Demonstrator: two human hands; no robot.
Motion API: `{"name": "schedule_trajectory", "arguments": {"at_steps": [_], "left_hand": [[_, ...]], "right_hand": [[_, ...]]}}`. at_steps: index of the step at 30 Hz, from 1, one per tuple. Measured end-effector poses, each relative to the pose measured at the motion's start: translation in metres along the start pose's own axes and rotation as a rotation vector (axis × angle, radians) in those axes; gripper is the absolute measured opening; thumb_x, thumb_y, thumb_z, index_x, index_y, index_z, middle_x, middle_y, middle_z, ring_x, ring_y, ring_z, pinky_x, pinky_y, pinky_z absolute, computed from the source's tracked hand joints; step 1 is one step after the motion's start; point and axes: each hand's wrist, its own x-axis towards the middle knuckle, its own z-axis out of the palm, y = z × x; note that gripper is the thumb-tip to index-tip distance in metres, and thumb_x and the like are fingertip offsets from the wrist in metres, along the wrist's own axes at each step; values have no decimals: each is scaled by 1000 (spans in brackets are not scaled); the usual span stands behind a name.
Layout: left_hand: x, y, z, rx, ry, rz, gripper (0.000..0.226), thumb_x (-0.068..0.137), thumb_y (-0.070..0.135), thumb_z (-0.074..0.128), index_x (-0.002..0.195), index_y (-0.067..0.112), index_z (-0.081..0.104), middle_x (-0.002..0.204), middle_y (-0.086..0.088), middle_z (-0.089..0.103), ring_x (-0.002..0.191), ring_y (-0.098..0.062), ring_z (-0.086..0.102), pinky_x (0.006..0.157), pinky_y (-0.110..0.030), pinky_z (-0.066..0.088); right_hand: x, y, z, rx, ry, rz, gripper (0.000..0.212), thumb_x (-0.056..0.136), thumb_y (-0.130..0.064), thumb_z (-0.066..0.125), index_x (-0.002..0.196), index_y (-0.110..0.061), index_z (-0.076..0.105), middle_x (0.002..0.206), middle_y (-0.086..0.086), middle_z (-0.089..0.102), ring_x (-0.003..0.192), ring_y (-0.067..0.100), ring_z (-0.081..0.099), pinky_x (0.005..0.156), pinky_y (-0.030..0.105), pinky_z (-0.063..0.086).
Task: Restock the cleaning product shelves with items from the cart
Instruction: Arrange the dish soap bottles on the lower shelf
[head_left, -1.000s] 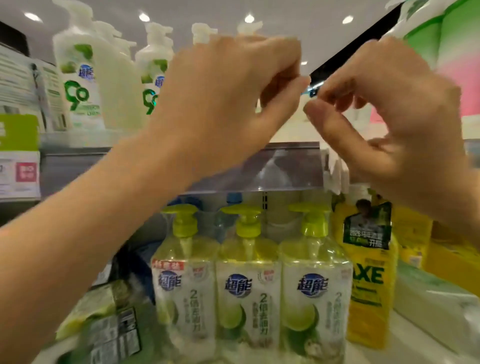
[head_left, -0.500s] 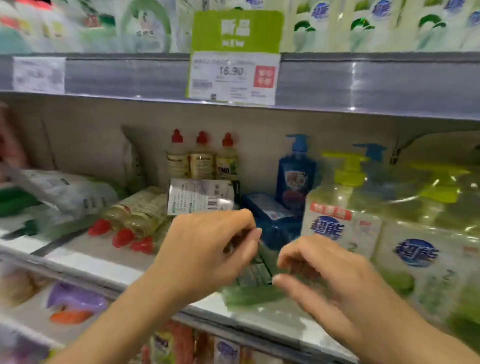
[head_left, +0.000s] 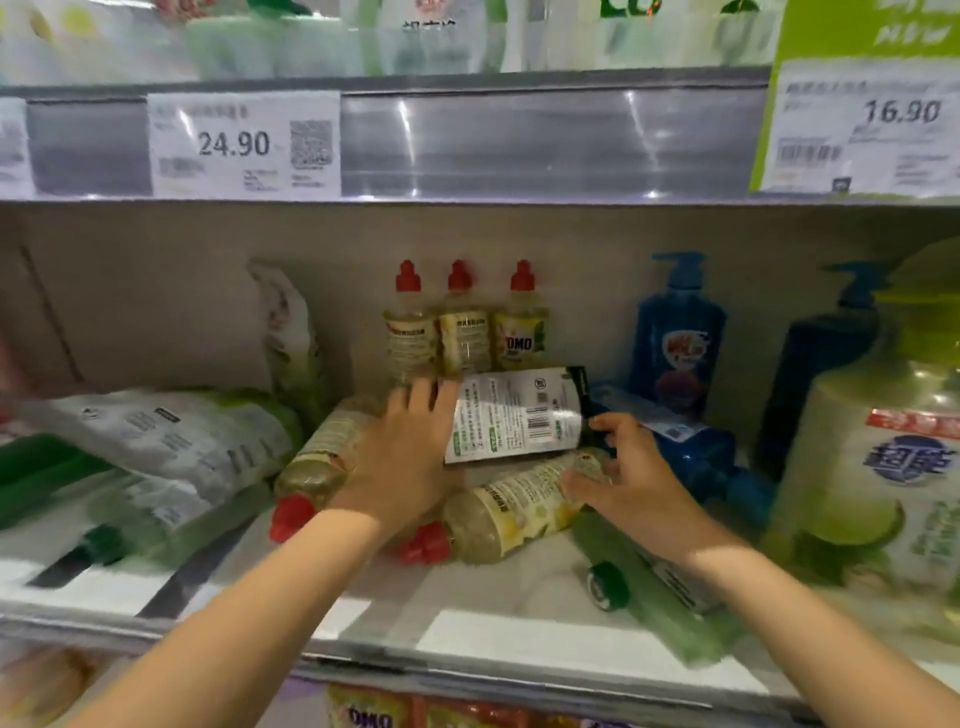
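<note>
Hands reached deeper: left hand (head_left: 400, 457) flat against labelled pouch (head_left: 519, 415), right hand (head_left: 636, 486) grip pinching it.

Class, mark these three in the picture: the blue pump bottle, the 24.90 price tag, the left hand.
Blue pump bottle (head_left: 683, 345), head view, on its front label.
24.90 price tag (head_left: 234, 143), head view, on the printed price.
Left hand (head_left: 400, 457), head view, on the back of the hand.

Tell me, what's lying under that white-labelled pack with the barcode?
One toppled red-capped bottle shows beneath the white-labelled pack; a second bottle runs under the left hand. Anything else beneath is covered.
</note>
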Motion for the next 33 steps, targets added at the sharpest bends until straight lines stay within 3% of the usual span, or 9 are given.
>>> {"name": "schedule_trajectory", "arguments": {"at_steps": [5, 12, 15, 20, 23, 27, 30, 31, 33], "left_hand": [[29, -15, 22, 1, -57, -61, 88, 87, 42, 64, 151, 25, 6, 153, -7, 18, 130, -33, 35, 102, -46, 39], [32, -12, 13, -64, 5, 20, 91, 78, 42, 73, 146, 28, 15, 144, 0, 29, 127, -28, 39, 95, -45, 45], [34, 0, -4, -37, 38, 107, 94, 73, 44, 76, 145, 29, 17, 143, 3, 29, 133, -26, 30, 93, -46, 47], [37, 8, -30, -15, 103, 246, 99, 63, 57, 79, 142, 34, 24, 138, 7, 38, 124, -27, 43, 98, -49, 46], [39, 9, -49, 8, 131, 336, 101, 61, 59, 78, 144, 39, 23, 141, 10, 39, 127, -23, 41, 104, -46, 42], [33, 9, -64, -62, 127, 341, 99, 68, 49, 77, 147, 43, 18, 151, 11, 31, 139, -18, 29, 113, -48, 31], [22, -2, -60, -275, 177, 166, 101, 74, 44, 78, 150, 42, 10, 156, 11, 17, 142, -16, 22, 115, -44, 29], [18, -4, -57, -398, 195, 94, 101, 74, 41, 79, 149, 40, 13, 155, 10, 19, 139, -15, 27, 114, -40, 33], [13, -4, -51, -675, 153, -34, 82, 73, 30, 82, 136, 43, 30, 136, 10, 42, 128, -12, 43, 107, -33, 41]], "right_hand": [[2, 4, -2, -33, -14, 25, 51, 88, -27, 68, 122, -36, 32, 122, -6, 34, 117, 11, 42, 102, 27, 37], [12, 5, -6, -154, 22, -130, 60, 87, -23, 69, 133, -32, 33, 129, -13, 35, 125, 6, 34, 112, 31, 33], [17, 3, -7, -312, 45, -274, 77, 83, -26, 73, 143, -30, 26, 132, -13, 35, 128, 9, 30, 108, 28, 31], [39, -6, -5, -540, 87, -366, 117, 66, -43, 81, 150, -35, 1, 153, -4, 23, 138, 20, 25, 112, 44, 31], [57, -9, 0, -404, 85, -411, 122, 59, -38, 88, 151, -27, 10, 150, 4, 31, 136, 22, 30, 113, 41, 29], [71, -6, 1, -208, 93, -430, 113, 55, -27, 94, 146, -20, 29, 137, 1, 45, 121, 13, 42, 104, 37, 41], [70, -13, -1, 20, 115, -330, 102, 53, -26, 94, 137, -29, 36, 122, -15, 51, 109, 2, 52, 88, 13, 48], [69, -17, -1, 128, 102, -277, 97, 52, -25, 94, 132, -33, 39, 118, -19, 54, 106, 0, 55, 82, 11, 50], [68, -23, -3, 317, 56, -180, 94, 44, -30, 94, 127, -30, 48, 114, -15, 63, 104, 5, 63, 81, 23, 57]]}}
